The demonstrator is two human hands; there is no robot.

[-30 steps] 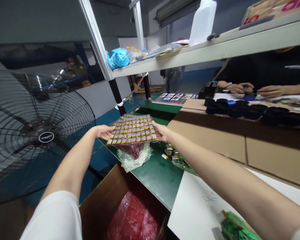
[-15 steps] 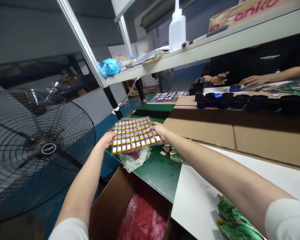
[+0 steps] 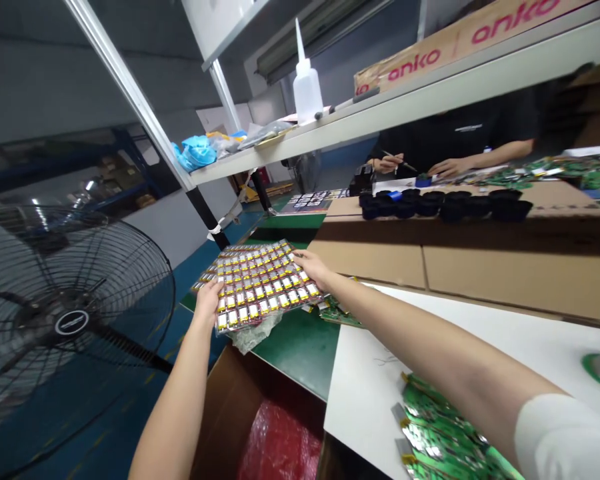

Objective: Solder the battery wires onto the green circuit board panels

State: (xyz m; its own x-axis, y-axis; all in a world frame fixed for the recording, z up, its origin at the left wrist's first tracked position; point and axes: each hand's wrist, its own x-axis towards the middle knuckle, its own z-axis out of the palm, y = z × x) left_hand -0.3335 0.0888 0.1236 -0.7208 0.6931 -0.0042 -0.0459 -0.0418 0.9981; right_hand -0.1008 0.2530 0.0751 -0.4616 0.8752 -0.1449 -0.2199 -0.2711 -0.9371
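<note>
A clear tray of small silver battery cells with yellow ends, set in rows, is held between my two hands. At its left edge my left hand grips it with curled fingers. My right hand pinches the far right edge, thumb on top. Under the tray, crumpled bubble wrap lies at the edge of the green bench mat. Part of another layer of cells shows behind the tray on the left. Several green circuit boards lie near my right wrist.
An open carton holding red bubble wrap stands below the bench edge. More circuit boards lie on white board. A large fan stands left. Dark round cups sit on cardboard; a co-worker's hands are beyond. A shelf crosses above.
The view has turned to the right. The tray, still in both hands, has come slightly nearer and covers more of the bubble wrap. The co-worker's hand now shows a thin tool.
</note>
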